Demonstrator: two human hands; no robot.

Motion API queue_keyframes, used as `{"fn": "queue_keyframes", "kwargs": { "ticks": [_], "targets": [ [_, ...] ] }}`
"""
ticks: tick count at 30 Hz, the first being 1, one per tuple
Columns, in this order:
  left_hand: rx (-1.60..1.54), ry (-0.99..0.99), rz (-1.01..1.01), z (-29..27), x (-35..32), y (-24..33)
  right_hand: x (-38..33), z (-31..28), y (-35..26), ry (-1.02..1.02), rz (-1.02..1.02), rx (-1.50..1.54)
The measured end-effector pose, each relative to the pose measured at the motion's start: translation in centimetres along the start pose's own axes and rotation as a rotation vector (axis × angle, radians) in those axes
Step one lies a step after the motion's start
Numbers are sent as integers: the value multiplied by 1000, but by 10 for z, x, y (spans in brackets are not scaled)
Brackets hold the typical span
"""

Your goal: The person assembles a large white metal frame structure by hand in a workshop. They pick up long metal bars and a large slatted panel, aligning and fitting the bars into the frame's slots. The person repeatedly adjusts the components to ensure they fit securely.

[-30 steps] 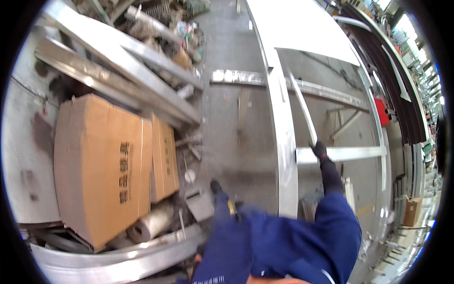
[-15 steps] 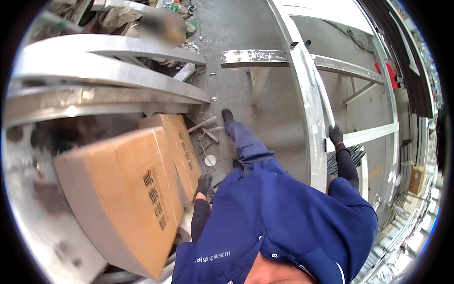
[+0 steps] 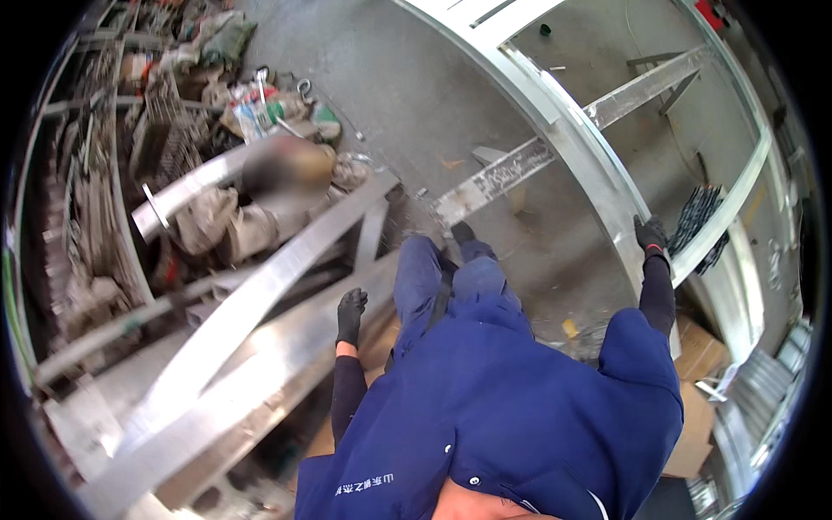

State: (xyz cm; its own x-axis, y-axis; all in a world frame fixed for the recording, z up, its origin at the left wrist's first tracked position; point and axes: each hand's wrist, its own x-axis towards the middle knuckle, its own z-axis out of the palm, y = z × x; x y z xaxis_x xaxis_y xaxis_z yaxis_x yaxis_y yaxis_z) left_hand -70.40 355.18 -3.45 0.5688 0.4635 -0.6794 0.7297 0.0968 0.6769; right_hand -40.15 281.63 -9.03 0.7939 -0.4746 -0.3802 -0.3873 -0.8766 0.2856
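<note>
Gloved hands on bare metal framing, seen from above

The left hand [image 3: 351, 308] in a black glove rests on a long silver metal beam [image 3: 260, 299]; the right hand [image 3: 650, 236], also gloved, grips the pale curved metal frame rail [image 3: 598, 173] above the grey concrete floor [image 3: 407, 95].

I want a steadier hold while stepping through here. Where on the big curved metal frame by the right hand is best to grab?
Grip the frame on its flat outer rail from above, right where the gloved right hand rests. There the rail is bare and narrow enough to wrap, just below the cross-bar joint.
</note>
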Motion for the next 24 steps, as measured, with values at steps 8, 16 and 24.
{"fn": "queue_keyframes", "kwargs": {
  "ticks": [8, 16, 24],
  "targets": [
    [1554, -711, 401, -66, 104, 170, -2, -19, -56, 340, 82, 161],
    [1281, -631, 375, -116, 300, 259, 38, -116, -244, 858, -148, 604],
    [1187, -650, 442, -81, 466, 373, 180, -122, -392, 225, -191, 521]
  ]
}}
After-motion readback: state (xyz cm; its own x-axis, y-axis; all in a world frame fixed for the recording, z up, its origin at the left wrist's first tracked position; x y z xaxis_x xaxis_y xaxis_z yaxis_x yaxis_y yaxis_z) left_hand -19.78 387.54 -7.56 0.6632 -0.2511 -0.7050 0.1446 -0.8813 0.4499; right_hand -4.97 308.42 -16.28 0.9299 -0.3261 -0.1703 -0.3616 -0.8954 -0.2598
